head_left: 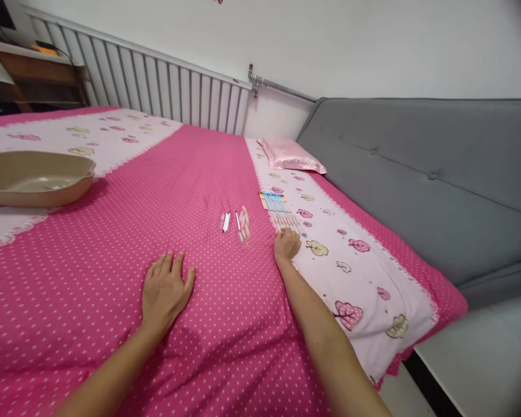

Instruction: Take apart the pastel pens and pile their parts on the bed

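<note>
My left hand point(165, 289) lies flat on the pink dotted bedspread point(217, 324), fingers spread, holding nothing. My right hand point(287, 243) is at the near end of a row of pale pens point(286, 220); its fingers are curled down and their tips are hidden, so I cannot make out what is in them. Just beyond that row lies a second row of pens with blue parts point(274, 201). Between the hands, further off, a small loose group of pens point(245, 223) lies beside a white pen with dark ends point(226, 222).
A beige plastic basin point(39, 179) stands on the bed at the left, with something small inside. A pink satin pillow point(290, 155) lies at the far end, by the grey padded headboard point(399, 191). A white radiator point(156, 81) runs along the wall behind.
</note>
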